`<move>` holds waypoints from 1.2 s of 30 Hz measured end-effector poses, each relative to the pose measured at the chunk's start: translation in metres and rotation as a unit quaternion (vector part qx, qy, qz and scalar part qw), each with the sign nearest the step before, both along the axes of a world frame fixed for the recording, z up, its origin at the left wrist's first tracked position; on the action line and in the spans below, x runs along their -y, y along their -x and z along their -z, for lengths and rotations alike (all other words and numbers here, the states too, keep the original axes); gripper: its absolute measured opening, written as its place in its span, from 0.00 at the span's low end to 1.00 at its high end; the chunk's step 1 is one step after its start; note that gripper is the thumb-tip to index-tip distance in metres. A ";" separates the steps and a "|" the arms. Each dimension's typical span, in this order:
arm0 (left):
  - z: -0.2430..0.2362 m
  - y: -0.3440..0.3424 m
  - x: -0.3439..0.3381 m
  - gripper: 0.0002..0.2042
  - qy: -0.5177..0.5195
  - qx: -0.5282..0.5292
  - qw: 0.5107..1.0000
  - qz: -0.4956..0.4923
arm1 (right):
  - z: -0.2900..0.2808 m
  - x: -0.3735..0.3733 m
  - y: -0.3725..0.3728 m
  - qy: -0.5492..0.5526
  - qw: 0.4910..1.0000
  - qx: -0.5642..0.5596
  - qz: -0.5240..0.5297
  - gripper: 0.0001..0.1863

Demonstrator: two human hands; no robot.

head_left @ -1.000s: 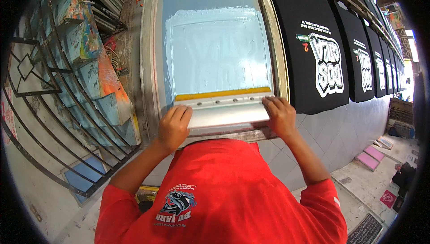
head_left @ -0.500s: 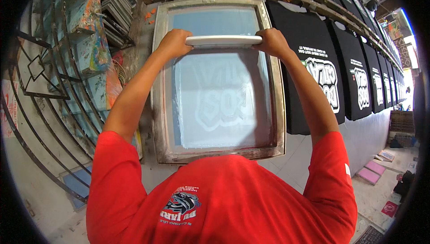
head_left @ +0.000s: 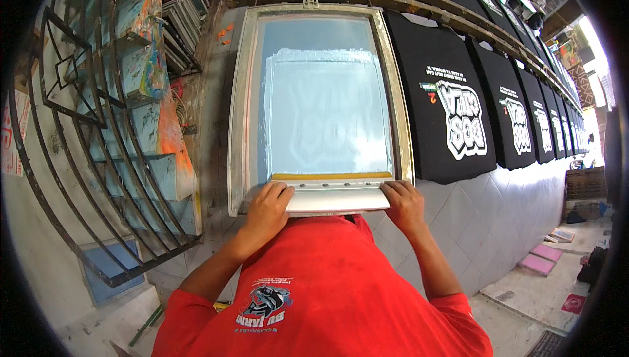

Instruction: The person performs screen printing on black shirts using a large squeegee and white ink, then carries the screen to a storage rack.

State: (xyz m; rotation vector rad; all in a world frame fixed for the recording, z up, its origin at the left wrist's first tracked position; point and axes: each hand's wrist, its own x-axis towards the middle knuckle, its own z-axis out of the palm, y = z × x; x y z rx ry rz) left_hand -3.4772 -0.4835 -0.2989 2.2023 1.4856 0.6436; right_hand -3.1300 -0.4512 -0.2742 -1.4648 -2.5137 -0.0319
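A screen-printing frame [head_left: 240, 108] with a pale mesh lies on the long printing table in front of me. A wide metal squeegee [head_left: 334, 194] with a yellow blade rests at the frame's near end. My left hand [head_left: 267, 207] grips its left end and my right hand [head_left: 403, 205] grips its right end. White ink coats the mesh above the blade, with a faint mirrored design showing through. My red shirt [head_left: 314, 291] fills the lower part of the view.
Several black T-shirts [head_left: 455, 108] with white prints lie in a row along the table to the right. A black metal rack [head_left: 98, 127] with paint-stained screens stands at the left. Tiled table side and floor with pink pads [head_left: 540, 260] show at the lower right.
Both hands have pulled the squeegee from the far end of the frame back to its near end. One second ago it was also at the near end.
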 end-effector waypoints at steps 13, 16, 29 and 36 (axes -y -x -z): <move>0.055 0.042 0.020 0.30 -0.145 0.040 0.927 -0.343 | 0.035 0.007 -0.044 -0.037 0.944 -0.245 0.217 0.31; 0.084 0.083 0.007 0.27 0.158 0.147 0.872 -0.440 | 0.058 -0.019 -0.063 0.175 0.858 -0.327 0.356 0.28; 0.068 0.133 0.031 0.27 0.151 0.191 0.871 -0.427 | 0.008 0.007 0.008 0.152 0.855 -0.298 0.396 0.24; 0.029 0.340 0.076 0.28 0.127 0.175 0.846 -0.487 | 0.006 0.018 0.219 0.146 0.857 -0.365 0.333 0.21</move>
